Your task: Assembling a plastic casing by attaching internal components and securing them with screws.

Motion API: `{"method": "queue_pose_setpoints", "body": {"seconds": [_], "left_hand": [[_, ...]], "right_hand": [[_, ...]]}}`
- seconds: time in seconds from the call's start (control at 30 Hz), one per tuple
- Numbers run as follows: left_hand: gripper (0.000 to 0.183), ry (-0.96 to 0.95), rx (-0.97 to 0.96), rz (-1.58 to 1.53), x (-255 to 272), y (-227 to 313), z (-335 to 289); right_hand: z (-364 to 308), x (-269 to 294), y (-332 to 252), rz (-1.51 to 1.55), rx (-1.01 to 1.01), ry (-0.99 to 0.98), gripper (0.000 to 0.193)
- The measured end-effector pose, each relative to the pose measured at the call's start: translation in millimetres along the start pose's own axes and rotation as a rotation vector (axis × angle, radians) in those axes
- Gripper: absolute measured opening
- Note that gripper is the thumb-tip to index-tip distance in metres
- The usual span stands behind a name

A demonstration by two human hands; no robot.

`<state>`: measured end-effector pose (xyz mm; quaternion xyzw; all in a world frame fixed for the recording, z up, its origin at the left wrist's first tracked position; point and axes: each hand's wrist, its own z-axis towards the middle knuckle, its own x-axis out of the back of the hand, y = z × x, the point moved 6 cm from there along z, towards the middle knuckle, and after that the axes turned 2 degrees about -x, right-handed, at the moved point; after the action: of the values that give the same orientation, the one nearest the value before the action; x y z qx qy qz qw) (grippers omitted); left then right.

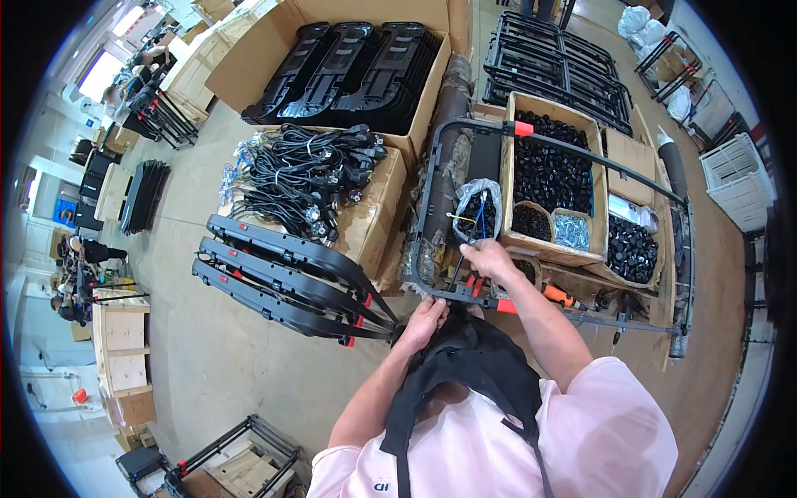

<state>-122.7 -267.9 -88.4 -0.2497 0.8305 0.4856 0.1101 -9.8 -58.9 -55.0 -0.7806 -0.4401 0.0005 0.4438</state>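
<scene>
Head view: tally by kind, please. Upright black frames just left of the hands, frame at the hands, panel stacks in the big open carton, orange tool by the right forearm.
Upright black frames: 3
Black frame at the hands: 1
Panel stacks in carton: 3
Orange tool: 1
Total: 8

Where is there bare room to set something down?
Bare: concrete floor between the wooden crate at left and three black frames; also floor between the large tubular frame and white plastic crate. Crowded: the carton under the power cords, and around the right hand.
</scene>
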Motion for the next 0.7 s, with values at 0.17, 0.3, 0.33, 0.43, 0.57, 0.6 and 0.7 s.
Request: {"method": "queue_pose_setpoints", "body": {"seconds": [0.17,0.3,0.33,0.43,0.57,0.6,0.7], "left_hand": [[0.017,-0.004,-0.028,0.018,2,2,-1],[0.02,-0.016,-0.043,0.049,0,4,-4],[0.02,-0.022,-0.057,0.04,-1,4,-5],[0.019,0.029,-0.047,0.03,-4,2,-5],[0.018,0.113,-0.001,-0.002,-12,4,-8],[0.018,0.143,0.002,-0.009,-15,7,-9],[0.018,0.213,-0.006,-0.028,-16,3,-11]], "right_hand": [[7,-20,-33,-0.043,0.258,0.114,0.04],[22,-32,-55,-0.244,0.4,0.174,0.042],[26,-36,-58,-0.235,0.356,0.097,0.043],[26,-39,-66,-0.273,0.344,0.069,0.044],[24,-35,-68,-0.286,0.307,0.007,0.045],[24,-32,-68,-0.289,0.307,0.003,0.045],[25,-34,-69,-0.274,0.32,-0.034,0.045]]}}
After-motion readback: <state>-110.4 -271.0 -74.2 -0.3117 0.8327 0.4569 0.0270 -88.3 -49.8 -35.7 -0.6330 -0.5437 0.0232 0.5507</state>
